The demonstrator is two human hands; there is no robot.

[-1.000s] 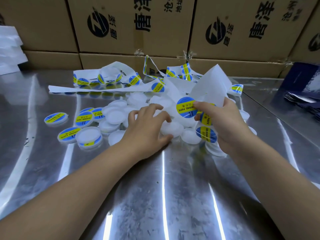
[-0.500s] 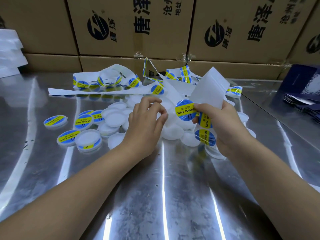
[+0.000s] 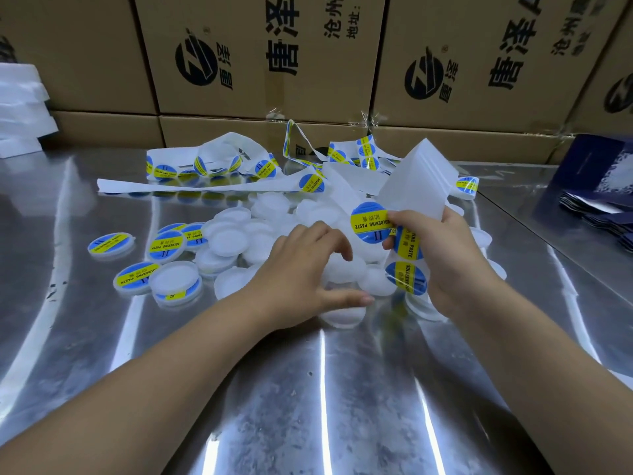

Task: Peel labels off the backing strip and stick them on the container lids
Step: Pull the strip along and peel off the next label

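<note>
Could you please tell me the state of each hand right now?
Left hand: open, fingers spread over the white lids.
Right hand: gripping the backing strip.

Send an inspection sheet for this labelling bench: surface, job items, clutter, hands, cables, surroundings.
Surface: metal table, shiny, scuffed, streaked with light glare.
Job's things: pile of bare white lids mid-table; labelled lids set off to the left; backing strip carrying blue-yellow labels, top label at the thumb.
Clutter: loose strips tangled behind the pile; dark blue packets far right; white foam blocks far left.
Hands: left hand curved over the lid pile, grip unclear; right hand pinches the backing strip.
Cables: nothing seen.
Surroundings: printed cardboard boxes stacked along the back.
</note>
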